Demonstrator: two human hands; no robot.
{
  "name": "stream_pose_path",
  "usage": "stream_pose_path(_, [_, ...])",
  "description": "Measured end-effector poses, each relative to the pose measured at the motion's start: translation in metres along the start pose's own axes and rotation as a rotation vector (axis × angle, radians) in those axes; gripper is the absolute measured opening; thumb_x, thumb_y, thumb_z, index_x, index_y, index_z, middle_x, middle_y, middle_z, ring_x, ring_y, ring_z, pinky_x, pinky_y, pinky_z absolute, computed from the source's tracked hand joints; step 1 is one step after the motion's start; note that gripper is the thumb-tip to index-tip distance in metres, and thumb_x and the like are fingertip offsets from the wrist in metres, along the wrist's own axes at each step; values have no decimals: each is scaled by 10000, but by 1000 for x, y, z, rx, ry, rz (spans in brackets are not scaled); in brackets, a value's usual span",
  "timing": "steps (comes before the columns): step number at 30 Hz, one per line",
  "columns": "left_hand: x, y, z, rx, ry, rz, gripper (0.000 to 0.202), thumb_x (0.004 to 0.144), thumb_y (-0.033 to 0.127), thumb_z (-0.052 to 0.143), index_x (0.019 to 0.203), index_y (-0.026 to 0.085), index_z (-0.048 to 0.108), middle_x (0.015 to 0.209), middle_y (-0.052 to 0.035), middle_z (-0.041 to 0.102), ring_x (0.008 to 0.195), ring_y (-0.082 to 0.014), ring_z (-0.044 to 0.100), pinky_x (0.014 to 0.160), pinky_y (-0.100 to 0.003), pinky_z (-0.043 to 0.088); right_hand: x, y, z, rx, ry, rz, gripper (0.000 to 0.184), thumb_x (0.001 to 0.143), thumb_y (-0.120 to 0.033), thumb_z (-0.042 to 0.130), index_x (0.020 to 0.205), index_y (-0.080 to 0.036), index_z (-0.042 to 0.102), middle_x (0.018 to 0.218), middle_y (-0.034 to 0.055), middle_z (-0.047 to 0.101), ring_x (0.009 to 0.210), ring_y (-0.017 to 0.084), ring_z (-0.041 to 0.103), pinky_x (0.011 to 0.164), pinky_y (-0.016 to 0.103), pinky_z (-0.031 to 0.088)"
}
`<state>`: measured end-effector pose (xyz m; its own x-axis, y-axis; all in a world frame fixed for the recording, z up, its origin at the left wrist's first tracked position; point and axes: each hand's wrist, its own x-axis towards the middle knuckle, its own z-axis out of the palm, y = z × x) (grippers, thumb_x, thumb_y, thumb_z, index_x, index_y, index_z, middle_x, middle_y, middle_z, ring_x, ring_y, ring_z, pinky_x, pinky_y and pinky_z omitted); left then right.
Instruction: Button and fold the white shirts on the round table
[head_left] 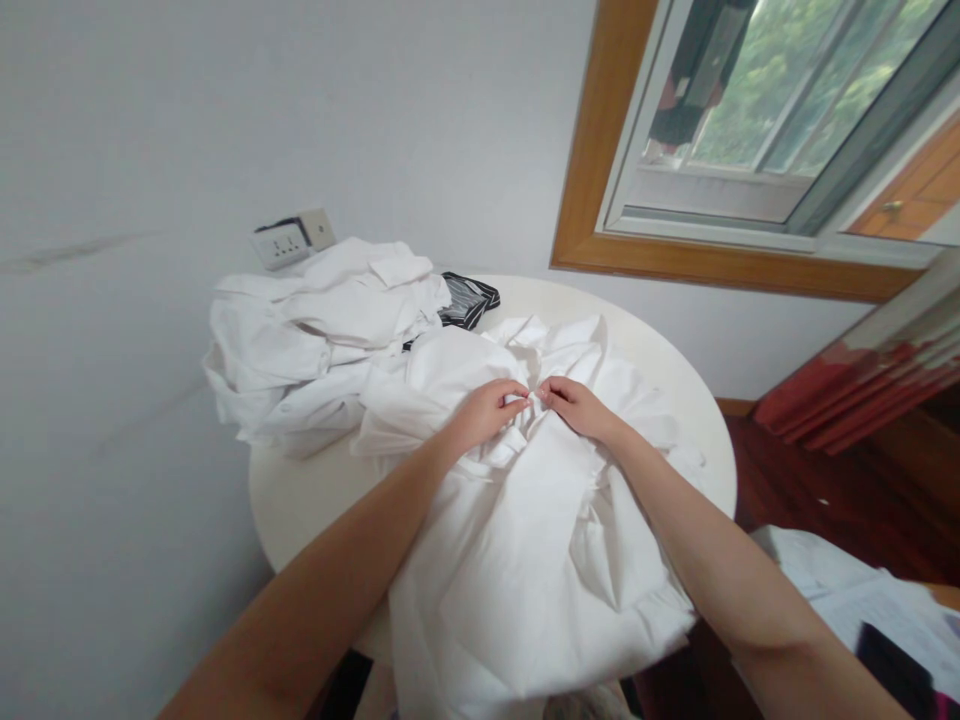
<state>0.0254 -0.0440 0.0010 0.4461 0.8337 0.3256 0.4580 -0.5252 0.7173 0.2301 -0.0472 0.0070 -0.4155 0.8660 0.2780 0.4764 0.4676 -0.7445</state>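
Observation:
A white cloth garment [540, 540] lies bunched across the round table and hangs over its front edge. Near its middle, my left hand [491, 410] pinches a fold of the fabric between thumb and fingers. Close beside it on the right, my right hand [574, 403] also pinches the fabric, the fingertips of both hands almost meeting. Whatever small detail sits between the fingertips is too small to make out. Several creases run out from where the hands grip.
The white round table [675, 370] stands against the wall. On its left lies a heap of white clothes [322, 320], with a black-and-white striped cloth [469, 300] beside it. Behind are a wall socket [281, 245] and a wood-framed window [577, 200]. Papers [862, 590] lie at lower right.

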Motion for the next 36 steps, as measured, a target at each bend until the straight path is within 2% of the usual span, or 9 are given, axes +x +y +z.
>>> stream_pose_path(4, [-1, 2, 3, 15, 33, -35, 196, 837, 348, 593, 890, 189, 694, 868, -2, 685, 685, -129, 535, 660, -242, 402, 0, 1, 0, -20, -28, -26, 260, 896, -380, 434, 760, -187, 545, 707, -14, 509, 703, 139, 485, 692, 263, 398])
stream_pose_path(10, [-4, 9, 6, 98, 93, 8, 151, 847, 309, 597, 822, 183, 677, 826, -15, 669, 750, -150, 573, 731, -254, 424, 0, 0, 0, -76, -48, -44, 308, 924, -399, 410, 744, -186, 542, 744, -1, 521, 755, 148, 512, 740, 273, 404])
stream_pose_path(18, [0, 11, 12, 393, 20, 109, 157, 878, 188, 527, 831, 175, 676, 782, -48, 620, 812, -188, 578, 776, -284, 440, -2, -5, 3, -105, -33, -39, 338, 937, -418, 406, 751, -180, 558, 706, -9, 517, 699, 138, 497, 692, 261, 382])
stream_pose_path(22, [-1, 17, 11, 498, -30, 112, 211, 918, 192, 463, 883, 178, 670, 801, -46, 622, 791, -173, 584, 760, -274, 450, -1, -5, 4, -96, -21, -23, 380, 940, -444, 378, 715, -187, 545, 691, 0, 532, 695, 145, 498, 696, 268, 388])
stream_pose_path(26, [-2, 24, 9, 590, -69, 144, 219, 944, 229, 453, 911, 171, 662, 810, -53, 629, 805, -176, 586, 777, -282, 457, 0, -1, 3, -60, 11, 54, 406, 939, -470, 348, 731, -193, 559, 690, 14, 560, 708, 160, 509, 705, 277, 404])
stream_pose_path(33, [-2, 24, 10, 709, -28, 252, 226, 953, 214, 435, 879, 163, 643, 815, -57, 611, 852, -186, 574, 825, -306, 465, -1, -5, 2, -38, -17, 70, 416, 938, -478, 352, 712, -191, 549, 668, 1, 550, 665, 149, 495, 664, 259, 399])
stream_pose_path(36, [-1, 22, 12, 700, 10, 219, 199, 940, 196, 450, 915, 141, 640, 848, -73, 623, 888, -198, 581, 861, -325, 469, -2, -15, 7, -166, -4, 86, 387, 958, -422, 347, 746, -186, 568, 738, 20, 604, 723, 151, 529, 692, 252, 391])
